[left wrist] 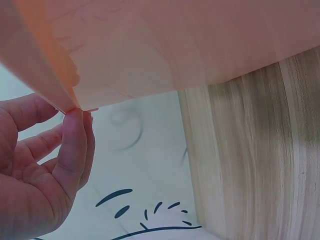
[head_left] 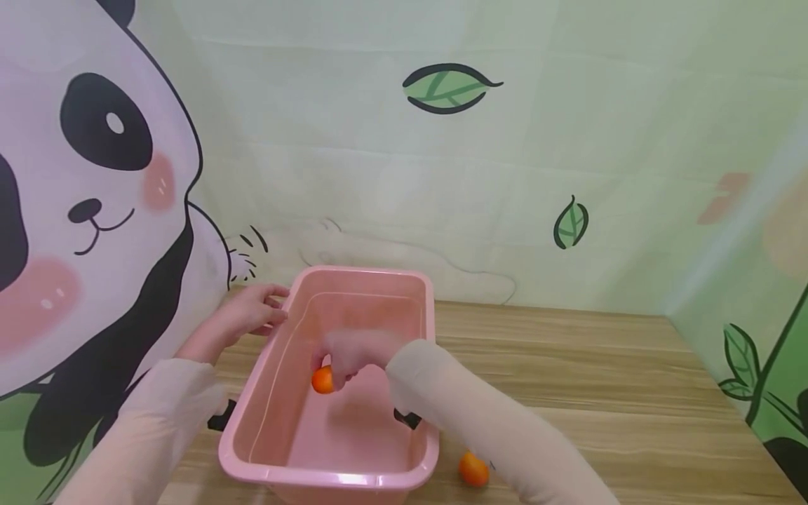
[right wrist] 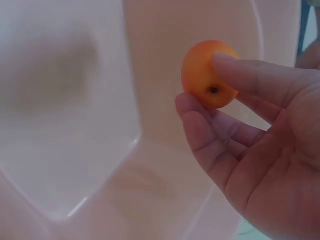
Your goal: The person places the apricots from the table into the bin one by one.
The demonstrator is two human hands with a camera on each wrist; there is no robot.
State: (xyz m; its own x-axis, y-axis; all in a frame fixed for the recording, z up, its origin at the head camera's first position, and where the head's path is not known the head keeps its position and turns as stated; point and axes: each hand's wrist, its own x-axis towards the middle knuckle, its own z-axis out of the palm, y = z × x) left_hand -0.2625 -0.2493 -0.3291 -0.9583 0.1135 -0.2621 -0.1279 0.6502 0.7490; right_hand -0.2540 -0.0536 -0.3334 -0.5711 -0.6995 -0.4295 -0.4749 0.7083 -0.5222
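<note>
A deep pink plastic tub (head_left: 334,480) stands on the wooden table. Inside it, my right hand (head_left: 353,354) holds a small smooth orange (head_left: 322,379) above the tub's floor. In the right wrist view the thumb and fingers pinch this orange (right wrist: 202,75), and a dark spot shows on its skin. My left hand (head_left: 255,312) is at the tub's left rim; the left wrist view has its thumb and fingers (left wrist: 72,150) pinching the rim's edge. A second orange (head_left: 473,470) lies on the table to the right of the tub, beside my right sleeve.
The wooden table (head_left: 568,379) stretches to the right of the tub. Behind it hangs a pale green backdrop (head_left: 353,126) printed with leaves and a large panda. Black straps show at both sleeves.
</note>
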